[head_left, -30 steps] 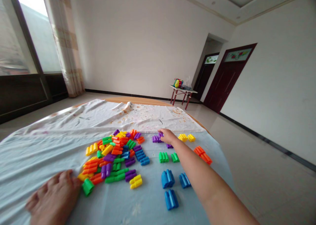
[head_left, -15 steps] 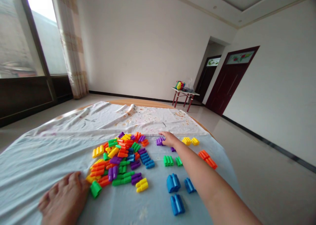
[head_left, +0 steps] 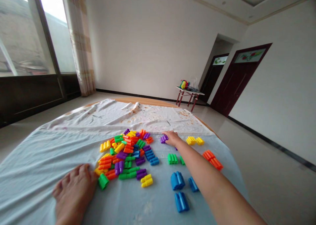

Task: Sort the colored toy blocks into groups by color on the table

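My right hand (head_left: 172, 138) reaches over the light blue cloth (head_left: 123, 205), its fingertips closed on the right end of a purple block (head_left: 164, 139). Another purple piece is mostly hidden behind my wrist. My left hand (head_left: 76, 188) rests palm down on the cloth, holding nothing, beside a green block (head_left: 103, 181) at the left edge of a mixed pile of coloured blocks (head_left: 128, 149). Right of the pile lie green blocks (head_left: 172, 158), blue blocks (head_left: 177, 180), yellow blocks (head_left: 191, 140) and orange blocks (head_left: 212, 159), grouped by colour. My right forearm partly covers some of them.
A white patterned cloth (head_left: 118, 116) covers the far part of the round table. Beyond it, a small table (head_left: 190, 90) holds a colourful bag and a clear plastic bag. Windows and a curtain (head_left: 77, 43) are at the left, dark red doors (head_left: 238, 80) at the right.
The view has shifted, so the table and blocks appear farther right. The fingers of my right hand reach less far past the purple block. My left hand stays beside the pile.
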`<act>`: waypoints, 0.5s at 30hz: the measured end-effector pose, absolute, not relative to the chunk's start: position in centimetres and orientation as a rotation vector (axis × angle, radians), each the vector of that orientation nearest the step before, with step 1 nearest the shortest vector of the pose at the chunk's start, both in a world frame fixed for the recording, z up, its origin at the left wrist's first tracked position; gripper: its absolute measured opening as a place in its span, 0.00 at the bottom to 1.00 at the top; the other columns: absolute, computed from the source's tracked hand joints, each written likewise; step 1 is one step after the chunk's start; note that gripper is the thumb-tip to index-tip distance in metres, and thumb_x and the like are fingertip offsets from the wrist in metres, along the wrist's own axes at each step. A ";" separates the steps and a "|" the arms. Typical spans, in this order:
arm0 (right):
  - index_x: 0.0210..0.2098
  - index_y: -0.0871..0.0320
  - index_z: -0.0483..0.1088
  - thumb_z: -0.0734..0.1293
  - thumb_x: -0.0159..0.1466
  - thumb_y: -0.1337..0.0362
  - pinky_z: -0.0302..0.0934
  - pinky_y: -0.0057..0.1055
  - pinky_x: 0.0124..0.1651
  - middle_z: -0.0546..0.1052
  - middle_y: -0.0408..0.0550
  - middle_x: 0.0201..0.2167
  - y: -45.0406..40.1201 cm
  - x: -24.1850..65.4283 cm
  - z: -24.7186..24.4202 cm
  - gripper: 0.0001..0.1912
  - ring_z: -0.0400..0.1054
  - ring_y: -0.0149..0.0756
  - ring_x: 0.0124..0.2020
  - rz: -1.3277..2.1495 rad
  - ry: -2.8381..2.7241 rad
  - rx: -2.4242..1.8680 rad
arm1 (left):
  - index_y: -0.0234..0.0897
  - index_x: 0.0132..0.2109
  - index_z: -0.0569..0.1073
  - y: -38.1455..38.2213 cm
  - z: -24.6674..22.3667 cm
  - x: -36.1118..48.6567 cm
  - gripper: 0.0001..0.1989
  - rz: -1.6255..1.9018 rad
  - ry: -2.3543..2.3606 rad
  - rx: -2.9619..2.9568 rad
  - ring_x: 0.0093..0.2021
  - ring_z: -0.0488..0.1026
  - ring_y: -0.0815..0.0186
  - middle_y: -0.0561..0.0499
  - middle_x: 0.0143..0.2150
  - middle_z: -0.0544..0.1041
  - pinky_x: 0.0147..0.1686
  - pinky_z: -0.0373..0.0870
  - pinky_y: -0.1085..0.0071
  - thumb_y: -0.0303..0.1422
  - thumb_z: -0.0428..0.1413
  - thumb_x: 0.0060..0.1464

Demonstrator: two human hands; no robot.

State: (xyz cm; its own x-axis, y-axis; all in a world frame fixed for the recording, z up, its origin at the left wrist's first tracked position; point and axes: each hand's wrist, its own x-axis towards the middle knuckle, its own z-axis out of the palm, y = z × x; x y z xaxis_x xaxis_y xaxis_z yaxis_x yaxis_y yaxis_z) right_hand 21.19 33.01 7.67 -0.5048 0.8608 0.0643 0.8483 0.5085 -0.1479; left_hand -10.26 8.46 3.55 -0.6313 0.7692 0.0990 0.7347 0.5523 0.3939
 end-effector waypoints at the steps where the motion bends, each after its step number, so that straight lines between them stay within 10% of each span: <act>1: 0.53 0.52 0.67 0.67 0.54 0.70 0.54 0.43 0.54 0.71 0.51 0.53 32.8 21.2 7.9 0.27 0.62 0.45 0.55 0.144 -2.611 -1.478 | 0.31 0.53 0.67 8.4 3.8 -10.1 0.26 0.609 2.734 1.274 0.60 0.58 0.44 0.34 0.58 0.66 0.60 0.48 0.50 0.42 0.41 0.54; 6: 0.55 0.56 0.66 0.68 0.55 0.68 0.55 0.38 0.56 0.70 0.53 0.54 30.4 19.8 9.7 0.28 0.61 0.42 0.56 0.153 -2.620 -1.321 | 0.33 0.53 0.68 8.4 4.1 -9.7 0.25 0.578 2.791 1.254 0.59 0.59 0.47 0.37 0.57 0.67 0.59 0.49 0.52 0.42 0.40 0.55; 12: 0.35 0.56 0.76 0.68 0.58 0.61 0.62 0.27 0.37 0.78 0.45 0.32 23.1 15.5 10.9 0.08 0.71 0.34 0.35 0.323 -2.866 -0.879 | 0.33 0.53 0.68 8.5 3.9 -9.5 0.24 0.607 2.795 1.251 0.59 0.59 0.47 0.37 0.57 0.67 0.59 0.49 0.52 0.41 0.39 0.56; 15: 0.30 0.57 0.76 0.68 0.56 0.47 0.63 0.31 0.34 0.79 0.50 0.29 19.8 13.4 10.8 0.18 0.73 0.40 0.33 0.139 -2.987 -1.076 | 0.34 0.53 0.68 8.5 4.0 -9.5 0.24 0.587 2.793 1.246 0.59 0.59 0.48 0.38 0.58 0.67 0.59 0.48 0.53 0.41 0.39 0.56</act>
State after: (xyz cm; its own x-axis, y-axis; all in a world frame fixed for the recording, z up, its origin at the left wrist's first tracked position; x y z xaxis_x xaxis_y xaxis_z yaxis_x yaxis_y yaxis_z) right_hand 13.36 19.79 10.83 -0.7703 0.6345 -0.0633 0.6377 0.7671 -0.0699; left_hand -9.47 8.45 3.97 -0.6796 0.7226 0.1265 0.7123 0.6089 0.3491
